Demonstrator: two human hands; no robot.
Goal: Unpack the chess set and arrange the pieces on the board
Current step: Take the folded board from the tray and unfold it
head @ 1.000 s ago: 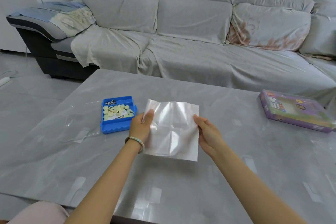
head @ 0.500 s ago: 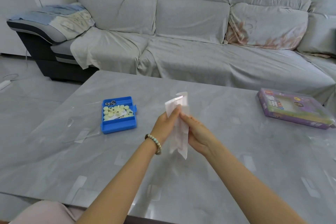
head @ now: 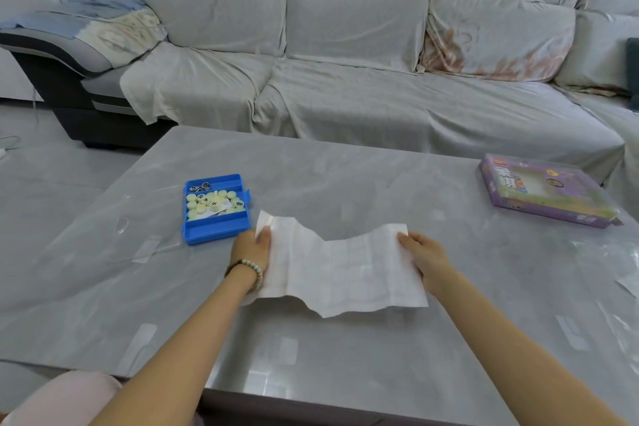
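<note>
A thin white paper board (head: 340, 270) with faint grid lines is stretched wide between my hands just above the grey table (head: 345, 176). My left hand (head: 251, 247) pinches its left edge, and my right hand (head: 423, 258) pinches its right edge. The sheet sags in the middle and shows fold creases. A blue plastic case (head: 216, 209) lies open to the left of my left hand. It holds several cream round chess pieces (head: 211, 204) with printed characters, and a small metal chain sits in its top compartment.
A purple boxed game (head: 544, 195) lies at the table's right side. A clear plastic lid (head: 138, 235) rests left of the blue case. Crumpled clear film (head: 619, 273) covers the right edge. A covered sofa (head: 345, 55) stands behind the table.
The sheet was spread, then folded narrow between my hands held close together. Now my hands have moved apart and the sheet is opened out much wider.
</note>
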